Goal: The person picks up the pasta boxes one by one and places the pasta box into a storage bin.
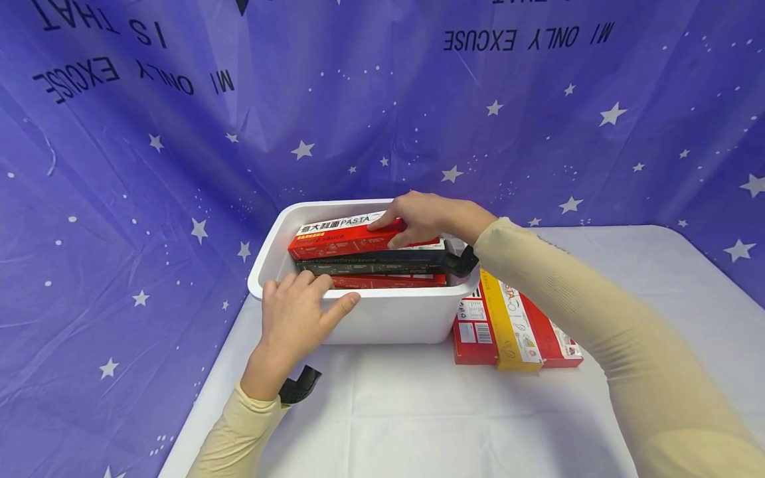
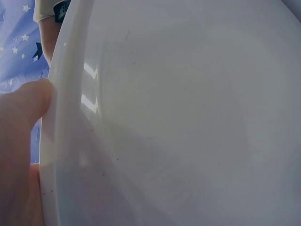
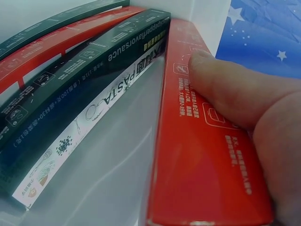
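Note:
A white plastic bin (image 1: 388, 320) stands on the table with several pasta boxes on edge inside. My right hand (image 1: 425, 216) grips a red tomato sauce pasta box (image 1: 329, 244) at the bin's far side; its thumb (image 3: 211, 84) lies on the red narrow face. This box sits a little higher than a dark black-pepper-sauce pasta box (image 1: 370, 262), with a gap between them in the right wrist view. Nearer the front is another red box (image 1: 388, 281). My left hand (image 1: 291, 317) holds the bin's front rim at the left, fingers over the inside and thumb (image 2: 35, 96) against the outer edge.
Right of the bin, red boxes (image 1: 475, 348) and a yellow-and-white box (image 1: 505, 335) lie stacked on the white tablecloth (image 1: 382, 411), partly hidden by my right forearm. A purple star-printed curtain (image 1: 370, 119) hangs close behind the bin and along the left.

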### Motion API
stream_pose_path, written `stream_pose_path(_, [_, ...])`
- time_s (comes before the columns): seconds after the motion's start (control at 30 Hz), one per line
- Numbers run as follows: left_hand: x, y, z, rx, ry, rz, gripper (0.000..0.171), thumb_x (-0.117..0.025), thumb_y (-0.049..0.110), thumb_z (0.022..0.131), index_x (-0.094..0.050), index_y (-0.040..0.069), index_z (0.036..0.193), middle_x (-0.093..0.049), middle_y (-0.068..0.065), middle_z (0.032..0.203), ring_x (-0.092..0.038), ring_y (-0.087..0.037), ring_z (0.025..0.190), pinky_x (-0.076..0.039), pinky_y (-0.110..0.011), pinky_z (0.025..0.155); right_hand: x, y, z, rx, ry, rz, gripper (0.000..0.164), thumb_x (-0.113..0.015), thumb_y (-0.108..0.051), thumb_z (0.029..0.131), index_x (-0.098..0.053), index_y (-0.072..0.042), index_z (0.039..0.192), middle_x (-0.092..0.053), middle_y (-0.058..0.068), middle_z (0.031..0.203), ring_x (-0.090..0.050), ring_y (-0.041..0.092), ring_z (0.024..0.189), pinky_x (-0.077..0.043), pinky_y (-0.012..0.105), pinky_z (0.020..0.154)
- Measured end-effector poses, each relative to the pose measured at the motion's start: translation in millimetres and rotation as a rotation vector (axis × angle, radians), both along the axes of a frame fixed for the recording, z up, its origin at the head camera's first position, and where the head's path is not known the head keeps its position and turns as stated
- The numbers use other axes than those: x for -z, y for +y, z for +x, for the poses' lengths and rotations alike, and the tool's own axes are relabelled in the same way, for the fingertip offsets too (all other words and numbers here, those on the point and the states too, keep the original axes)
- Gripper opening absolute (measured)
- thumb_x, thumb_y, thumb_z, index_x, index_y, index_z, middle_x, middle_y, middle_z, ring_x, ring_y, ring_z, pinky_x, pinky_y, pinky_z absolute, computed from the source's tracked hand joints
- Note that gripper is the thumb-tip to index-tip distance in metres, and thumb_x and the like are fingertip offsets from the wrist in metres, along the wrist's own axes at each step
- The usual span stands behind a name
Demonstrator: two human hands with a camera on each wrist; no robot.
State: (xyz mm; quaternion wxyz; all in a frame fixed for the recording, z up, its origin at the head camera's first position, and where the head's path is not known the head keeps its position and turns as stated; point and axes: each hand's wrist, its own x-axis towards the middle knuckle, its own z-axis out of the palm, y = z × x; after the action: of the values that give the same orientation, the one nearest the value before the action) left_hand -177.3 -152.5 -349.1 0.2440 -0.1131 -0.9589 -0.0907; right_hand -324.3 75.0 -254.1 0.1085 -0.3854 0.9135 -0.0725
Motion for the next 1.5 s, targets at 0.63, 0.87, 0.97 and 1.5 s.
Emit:
stream_pose_path(0.63, [0.6, 0.2, 0.2, -0.008, -0.006, -0.001, 0.055, -0.062, 0.065, 0.089, -0.073, 0.012, 0.100, -0.070, -0.011, 0.093, -0.063, -0.034, 0.086, -0.037, -0.047, 0.074, 8.2, 2.5, -5.1, 0.046, -0.007, -0.015, 0.057, -0.079, -0.020, 0.090, -0.060, -0.030, 0.142, -0.065, 0.006, 0.140, -0.060, 0.026, 0.124, -0.047, 0.047, 0.111])
stream_pose_path(0.87, [1.8, 0.8, 0.0, -0.002, 0.013, 0.004, 0.054, -0.064, 0.064, 0.088, -0.073, 0.012, 0.099, -0.069, -0.011, 0.091, -0.062, -0.034, 0.082, -0.036, -0.046, 0.072, 12.6, 4.6, -10.5, 0.116, 0.092, 0.018, 0.052, -0.076, -0.014, 0.091, -0.063, -0.027, 0.140, -0.067, 0.008, 0.136, -0.057, 0.028, 0.129, -0.044, 0.051, 0.112])
stream_pose_path(0.97, [1.8, 0.7, -0.3, -0.001, 0.019, 0.003, 0.053, -0.064, 0.064, 0.088, -0.073, 0.012, 0.099, -0.069, -0.011, 0.090, -0.062, -0.034, 0.082, -0.036, -0.046, 0.072, 11.2, 5.2, -11.9, 0.131, 0.094, 0.004, 0.051, -0.076, -0.015, 0.092, -0.063, -0.028, 0.140, -0.067, 0.008, 0.135, -0.057, 0.028, 0.129, -0.045, 0.050, 0.111])
stream_pose_path(1.5, [1.9, 0.4, 0.2, 0.000, 0.014, 0.010, 0.053, -0.064, 0.064, 0.088, -0.072, 0.012, 0.098, -0.068, -0.010, 0.089, -0.062, -0.034, 0.083, -0.035, -0.046, 0.072, 5.2, 13.5, -8.3, 0.133, 0.070, -0.017, 0.048, -0.075, -0.016, 0.093, -0.064, -0.025, 0.139, -0.067, 0.009, 0.135, -0.058, 0.028, 0.130, -0.047, 0.048, 0.111])
